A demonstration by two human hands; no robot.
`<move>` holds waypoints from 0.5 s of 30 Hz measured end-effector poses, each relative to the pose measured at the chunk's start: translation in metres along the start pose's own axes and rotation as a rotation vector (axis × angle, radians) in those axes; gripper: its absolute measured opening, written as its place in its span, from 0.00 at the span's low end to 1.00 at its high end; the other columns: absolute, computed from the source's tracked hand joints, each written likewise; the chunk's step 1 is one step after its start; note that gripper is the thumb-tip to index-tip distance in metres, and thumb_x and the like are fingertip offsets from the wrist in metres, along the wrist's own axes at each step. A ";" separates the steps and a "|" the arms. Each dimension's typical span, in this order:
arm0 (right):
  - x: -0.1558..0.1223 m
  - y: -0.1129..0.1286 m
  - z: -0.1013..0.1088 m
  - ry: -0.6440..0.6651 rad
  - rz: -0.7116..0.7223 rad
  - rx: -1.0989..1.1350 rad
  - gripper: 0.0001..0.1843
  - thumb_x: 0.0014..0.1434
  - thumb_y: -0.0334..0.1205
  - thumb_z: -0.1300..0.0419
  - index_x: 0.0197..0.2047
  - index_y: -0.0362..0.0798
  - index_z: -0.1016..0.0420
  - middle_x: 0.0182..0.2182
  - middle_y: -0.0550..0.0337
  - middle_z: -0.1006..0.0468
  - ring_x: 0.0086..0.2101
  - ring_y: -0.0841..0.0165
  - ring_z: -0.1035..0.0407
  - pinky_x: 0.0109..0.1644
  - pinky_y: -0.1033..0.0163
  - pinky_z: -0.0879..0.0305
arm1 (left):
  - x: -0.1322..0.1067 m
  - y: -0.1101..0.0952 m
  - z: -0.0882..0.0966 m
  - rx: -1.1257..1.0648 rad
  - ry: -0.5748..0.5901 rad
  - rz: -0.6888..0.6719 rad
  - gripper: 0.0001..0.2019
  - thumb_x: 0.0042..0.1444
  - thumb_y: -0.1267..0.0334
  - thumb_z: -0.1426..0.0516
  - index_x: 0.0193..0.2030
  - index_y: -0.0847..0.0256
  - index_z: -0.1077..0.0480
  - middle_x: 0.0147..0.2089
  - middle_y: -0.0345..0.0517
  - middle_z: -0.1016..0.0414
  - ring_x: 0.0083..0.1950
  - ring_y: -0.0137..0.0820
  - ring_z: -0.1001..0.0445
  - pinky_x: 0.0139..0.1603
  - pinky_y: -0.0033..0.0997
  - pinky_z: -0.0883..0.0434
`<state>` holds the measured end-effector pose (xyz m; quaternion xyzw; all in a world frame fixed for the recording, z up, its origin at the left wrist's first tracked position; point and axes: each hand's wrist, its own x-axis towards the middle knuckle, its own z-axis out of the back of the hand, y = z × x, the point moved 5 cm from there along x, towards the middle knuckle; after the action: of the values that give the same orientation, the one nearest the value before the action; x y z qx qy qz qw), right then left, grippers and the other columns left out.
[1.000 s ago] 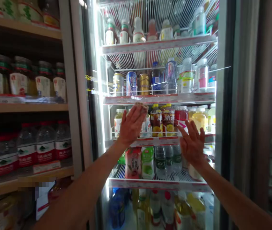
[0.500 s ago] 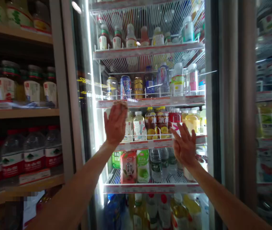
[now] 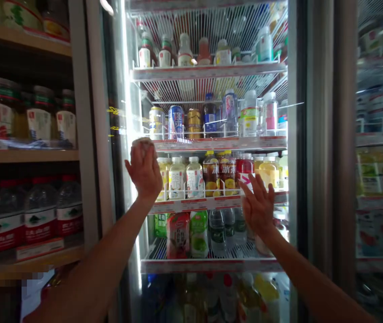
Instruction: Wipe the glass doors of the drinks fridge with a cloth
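My left hand (image 3: 144, 172) is raised at the left side of the lit glass-door fridge, palm against the glass (image 3: 164, 296). A crumpled pale cloth (image 3: 142, 141) sticks out past its fingertips; the rest of it is hidden under the hand. Bottles of pale drink (image 3: 177, 177) stand on the shelf just right of this hand, behind the glass. My right hand (image 3: 257, 204) lies with fingers spread on the glass at the right, and nothing shows in it. Beside its fingertips is a white sticker with a pink arrow (image 3: 246, 180).
Wooden shelves (image 3: 26, 155) with bottles of water (image 3: 38, 215) and dark drinks stand to the left. A metal door frame (image 3: 322, 134) runs down the right side, with another drinks fridge (image 3: 380, 139) beyond it. Cans (image 3: 175, 122) and bottles fill the shelves behind the glass.
My left hand has slid left across the glass with the cloth, uncovering bottles behind it. My right hand has stayed at nearly the same spot. The view has shifted slightly.
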<state>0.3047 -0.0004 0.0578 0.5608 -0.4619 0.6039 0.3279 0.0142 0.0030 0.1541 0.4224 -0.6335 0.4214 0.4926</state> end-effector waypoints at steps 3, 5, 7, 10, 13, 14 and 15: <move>0.000 0.000 0.000 -0.005 0.001 0.007 0.28 0.62 0.36 0.53 0.65 0.58 0.48 0.65 0.60 0.46 0.64 0.62 0.52 0.67 0.47 0.62 | 0.001 -0.012 -0.006 -0.011 -0.023 0.021 0.21 0.62 0.63 0.54 0.61 0.57 0.39 0.68 0.53 0.48 0.70 0.42 0.52 0.65 0.56 0.48; 0.000 0.000 0.000 -0.008 0.003 0.011 0.28 0.62 0.35 0.53 0.65 0.58 0.48 0.65 0.60 0.45 0.64 0.62 0.52 0.67 0.47 0.62 | -0.011 -0.041 -0.015 -0.044 0.090 -0.248 0.21 0.62 0.64 0.54 0.62 0.54 0.40 0.67 0.49 0.45 0.70 0.39 0.52 0.66 0.51 0.50; 0.000 0.000 0.001 -0.006 0.005 0.009 0.28 0.62 0.35 0.53 0.65 0.58 0.48 0.65 0.60 0.46 0.64 0.62 0.52 0.67 0.47 0.62 | -0.024 -0.059 -0.019 -0.068 0.196 -0.500 0.21 0.62 0.64 0.53 0.61 0.51 0.40 0.66 0.45 0.42 0.69 0.36 0.50 0.68 0.48 0.52; 0.000 0.000 0.001 0.002 0.005 0.006 0.28 0.62 0.35 0.53 0.65 0.57 0.46 0.65 0.58 0.44 0.64 0.62 0.52 0.67 0.47 0.61 | -0.013 -0.033 -0.010 -0.042 0.153 -0.418 0.19 0.62 0.63 0.53 0.58 0.52 0.36 0.65 0.45 0.39 0.67 0.37 0.44 0.67 0.48 0.49; 0.001 0.001 0.000 0.007 -0.004 -0.004 0.27 0.62 0.35 0.53 0.64 0.56 0.45 0.64 0.57 0.43 0.64 0.62 0.52 0.66 0.46 0.60 | 0.013 0.016 0.004 -0.003 -0.048 -0.045 0.20 0.61 0.61 0.54 0.58 0.61 0.35 0.66 0.55 0.43 0.67 0.47 0.46 0.63 0.56 0.46; 0.001 0.002 0.000 0.009 -0.009 -0.008 0.26 0.62 0.35 0.53 0.64 0.55 0.44 0.64 0.57 0.43 0.64 0.62 0.52 0.66 0.46 0.60 | 0.017 0.024 0.006 -0.002 -0.099 0.037 0.21 0.61 0.61 0.54 0.59 0.63 0.36 0.67 0.58 0.45 0.67 0.49 0.47 0.62 0.58 0.46; 0.001 0.002 0.000 0.008 -0.015 -0.012 0.26 0.62 0.35 0.53 0.63 0.55 0.44 0.64 0.57 0.43 0.64 0.62 0.52 0.66 0.45 0.60 | 0.017 0.024 0.005 -0.009 -0.127 0.073 0.22 0.61 0.61 0.54 0.60 0.64 0.37 0.67 0.59 0.47 0.68 0.50 0.50 0.62 0.59 0.47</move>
<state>0.3030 -0.0012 0.0588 0.5596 -0.4601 0.6009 0.3377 -0.0127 0.0032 0.1677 0.4225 -0.6802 0.4089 0.4377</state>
